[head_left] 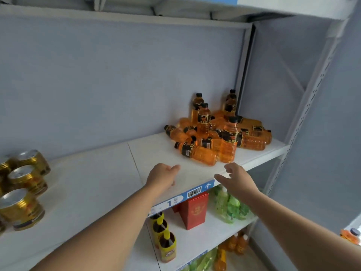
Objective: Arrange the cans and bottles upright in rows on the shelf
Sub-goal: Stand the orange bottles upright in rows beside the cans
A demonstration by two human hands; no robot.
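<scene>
Head view: we observe both hands reaching over the front edge of the white shelf (93, 182), neither one holding anything. Our left hand (163, 176) rests on the board with fingers loosely curled and the index finger pointing toward the orange bottles (218, 132). Our right hand (237, 178) hovers just above the shelf lip, fingers spread and relaxed, thumb out to the left. The bottle pile lies just beyond both sets of fingertips, at the right end of the shelf. Most bottles lie on their sides in a heap; we count a few standing upright, black caps up, including the nearest upright bottle (229, 140) just past the right fingers. The gold cans (21, 194) sit well apart at the far left, tipped on their sides. A blue price strip (177, 200) with a barcode runs along the shelf edge. On the lower shelf we note a red box (194, 211), green bottles (231, 207) and yellow-labelled bottles (166, 243). The back panel is pale blue-grey; the upright is perforated metal.
</scene>
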